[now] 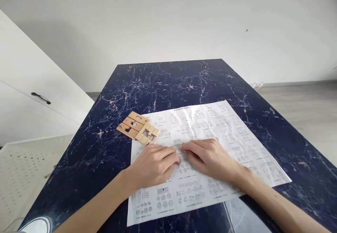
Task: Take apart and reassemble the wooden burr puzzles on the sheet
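White paper carries print too small to read, and the two hands hide part of the middle of the sheet (191,120). The fingertips of the left hand (159,164) and right hand (210,155) are bent down toward it, near each other but with a narrow gap between the hands; whether either pinches the paper cannot be told. Both forearms run out of the frame at the bottom. The sheet lies at a slant from the centre to the lower right, creased and shiny in its upper part, with rows of small grey line drawings and captions. At its upper left corner, partly over it, sit light wooden pieces (138,127) with cut-outs and black numerals, just beyond the left hand. Beneath is a dark blue, white-veined table (163,85). A pale panel (243,215) at the bottom right is partly covered by the sheet and right forearm, and a rounded object (38,225) is cut off at the lower left. A white cabinet (26,64) with a black handle (40,98) fills the left side.
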`<act>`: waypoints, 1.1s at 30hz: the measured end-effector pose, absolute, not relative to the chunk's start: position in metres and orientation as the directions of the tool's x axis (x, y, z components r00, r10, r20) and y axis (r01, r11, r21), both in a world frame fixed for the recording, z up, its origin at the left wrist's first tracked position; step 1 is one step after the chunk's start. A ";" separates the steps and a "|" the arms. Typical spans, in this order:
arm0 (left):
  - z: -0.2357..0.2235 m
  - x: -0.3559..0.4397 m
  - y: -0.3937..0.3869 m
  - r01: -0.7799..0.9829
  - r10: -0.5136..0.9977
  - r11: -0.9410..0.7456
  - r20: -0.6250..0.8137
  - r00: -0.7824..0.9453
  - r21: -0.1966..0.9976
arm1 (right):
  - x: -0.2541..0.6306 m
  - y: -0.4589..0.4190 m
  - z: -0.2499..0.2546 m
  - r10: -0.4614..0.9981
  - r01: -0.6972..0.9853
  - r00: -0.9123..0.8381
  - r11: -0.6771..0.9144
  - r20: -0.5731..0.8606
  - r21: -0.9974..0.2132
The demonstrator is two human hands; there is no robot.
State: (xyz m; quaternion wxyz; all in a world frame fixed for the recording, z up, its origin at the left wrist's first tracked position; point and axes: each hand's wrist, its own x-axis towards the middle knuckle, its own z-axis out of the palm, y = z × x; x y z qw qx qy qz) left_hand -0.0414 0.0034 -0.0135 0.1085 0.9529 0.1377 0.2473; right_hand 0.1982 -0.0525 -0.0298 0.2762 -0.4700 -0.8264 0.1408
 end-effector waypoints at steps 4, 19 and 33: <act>-0.006 -0.052 0.022 0.225 0.328 -0.944 0.658 0.678 0.240 | 0.198 -0.053 -0.027 0.867 0.707 -0.406 0.498 0.289 -0.502; 0.000 -0.100 0.085 0.763 0.652 -0.622 0.655 0.382 0.175 | 0.199 -0.054 -0.025 0.864 0.722 -0.418 0.504 0.283 -0.475; -0.013 -0.110 0.095 0.763 0.790 -0.601 0.320 0.523 0.237 | 0.200 -0.054 -0.023 0.857 0.716 -0.429 0.515 0.284 -0.471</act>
